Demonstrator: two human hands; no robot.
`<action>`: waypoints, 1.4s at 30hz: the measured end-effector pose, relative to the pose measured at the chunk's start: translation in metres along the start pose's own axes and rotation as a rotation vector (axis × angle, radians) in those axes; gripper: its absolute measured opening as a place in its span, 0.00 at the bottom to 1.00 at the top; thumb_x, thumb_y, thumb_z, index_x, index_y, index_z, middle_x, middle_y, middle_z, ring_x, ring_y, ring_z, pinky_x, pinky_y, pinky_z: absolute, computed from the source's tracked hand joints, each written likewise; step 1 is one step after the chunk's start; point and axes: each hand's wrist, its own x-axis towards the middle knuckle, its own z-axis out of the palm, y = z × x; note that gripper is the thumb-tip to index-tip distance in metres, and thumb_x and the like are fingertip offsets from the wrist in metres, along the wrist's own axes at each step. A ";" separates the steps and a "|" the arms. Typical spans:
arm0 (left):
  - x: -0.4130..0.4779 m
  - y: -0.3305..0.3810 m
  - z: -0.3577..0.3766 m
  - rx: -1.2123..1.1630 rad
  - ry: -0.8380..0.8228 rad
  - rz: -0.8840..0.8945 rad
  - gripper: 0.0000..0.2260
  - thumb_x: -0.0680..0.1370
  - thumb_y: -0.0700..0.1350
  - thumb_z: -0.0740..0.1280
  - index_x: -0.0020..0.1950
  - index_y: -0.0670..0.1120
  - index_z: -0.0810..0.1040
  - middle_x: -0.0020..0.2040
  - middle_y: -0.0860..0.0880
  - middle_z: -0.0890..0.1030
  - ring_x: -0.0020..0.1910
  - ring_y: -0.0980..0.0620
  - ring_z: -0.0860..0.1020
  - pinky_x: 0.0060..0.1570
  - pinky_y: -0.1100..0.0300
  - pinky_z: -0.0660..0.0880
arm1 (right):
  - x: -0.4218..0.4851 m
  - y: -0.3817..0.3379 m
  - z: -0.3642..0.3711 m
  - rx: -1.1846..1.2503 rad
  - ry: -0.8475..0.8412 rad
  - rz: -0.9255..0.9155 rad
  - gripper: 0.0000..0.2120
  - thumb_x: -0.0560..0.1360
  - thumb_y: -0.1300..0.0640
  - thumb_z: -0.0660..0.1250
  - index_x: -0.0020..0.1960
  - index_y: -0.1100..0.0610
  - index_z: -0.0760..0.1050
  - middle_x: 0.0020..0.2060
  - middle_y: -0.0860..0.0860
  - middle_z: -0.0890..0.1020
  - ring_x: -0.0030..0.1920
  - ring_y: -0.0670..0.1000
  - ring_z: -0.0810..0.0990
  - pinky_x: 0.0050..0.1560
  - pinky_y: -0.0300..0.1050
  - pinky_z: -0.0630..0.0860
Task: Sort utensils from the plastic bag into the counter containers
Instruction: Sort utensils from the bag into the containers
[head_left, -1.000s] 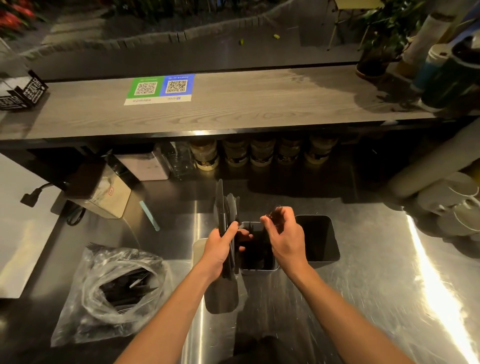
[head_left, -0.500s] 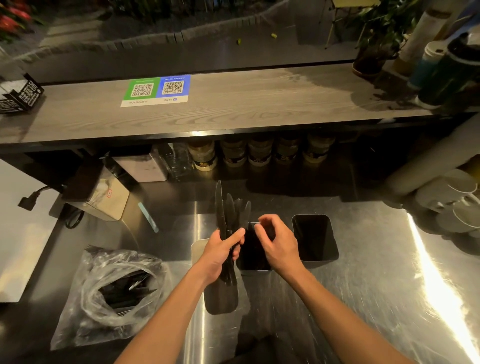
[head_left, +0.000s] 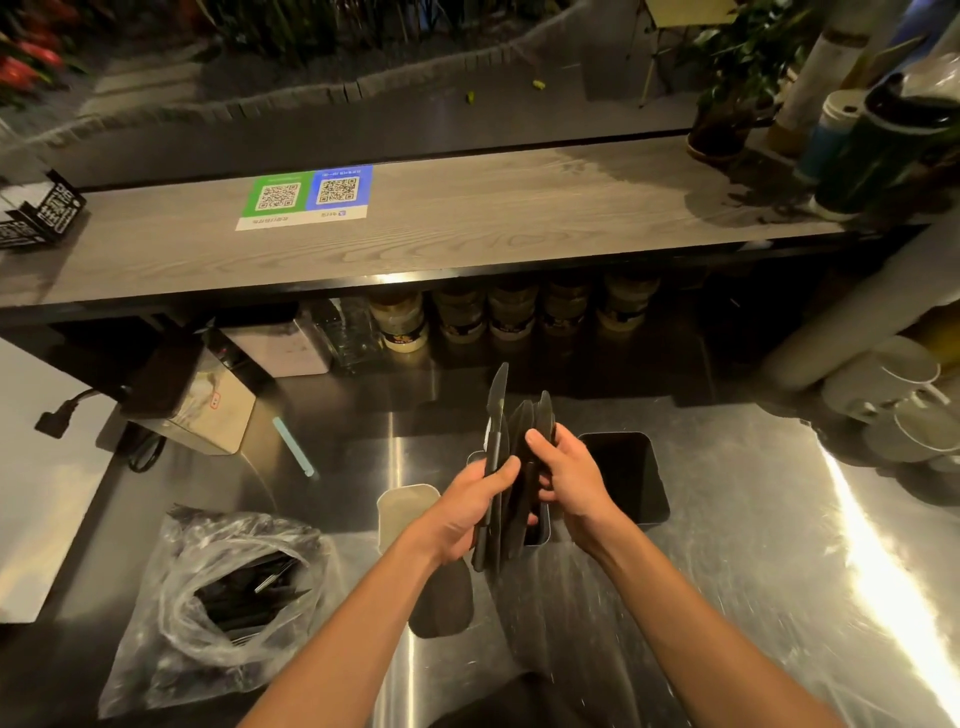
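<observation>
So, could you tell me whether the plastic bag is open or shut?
Open: the plastic bag gapes, with black utensils visible inside.

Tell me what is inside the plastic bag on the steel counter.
The plastic bag lies open; black utensils show at its mouth. Crumpled, glaring plastic covers the rest, so kinds and count cannot be told.

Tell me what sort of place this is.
Probably a café or takeaway drinks bar, seen from the staff side: payment QR code stickers on the wooden customer counter, white cups stacked at the right, and a row of jars at the back of a steel worktop.
</observation>
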 end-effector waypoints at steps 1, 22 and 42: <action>0.001 0.000 0.004 0.013 0.000 0.008 0.13 0.84 0.47 0.63 0.66 0.43 0.77 0.56 0.43 0.85 0.56 0.45 0.83 0.50 0.51 0.81 | -0.002 -0.002 -0.001 0.005 0.020 -0.008 0.11 0.83 0.54 0.60 0.61 0.57 0.77 0.40 0.49 0.85 0.38 0.46 0.85 0.36 0.37 0.77; -0.004 -0.001 0.003 -0.099 -0.179 0.030 0.03 0.74 0.38 0.72 0.44 0.44 0.80 0.28 0.47 0.70 0.22 0.56 0.70 0.24 0.66 0.69 | -0.007 -0.015 -0.007 -0.007 -0.045 -0.035 0.11 0.81 0.56 0.66 0.61 0.58 0.80 0.52 0.55 0.86 0.52 0.51 0.85 0.47 0.38 0.79; 0.006 -0.002 -0.017 -0.068 0.314 0.144 0.09 0.82 0.47 0.65 0.49 0.43 0.83 0.53 0.43 0.86 0.55 0.47 0.84 0.61 0.47 0.76 | -0.011 -0.031 -0.001 -0.048 0.060 -0.224 0.07 0.82 0.62 0.63 0.60 0.60 0.71 0.49 0.53 0.87 0.51 0.52 0.86 0.55 0.47 0.81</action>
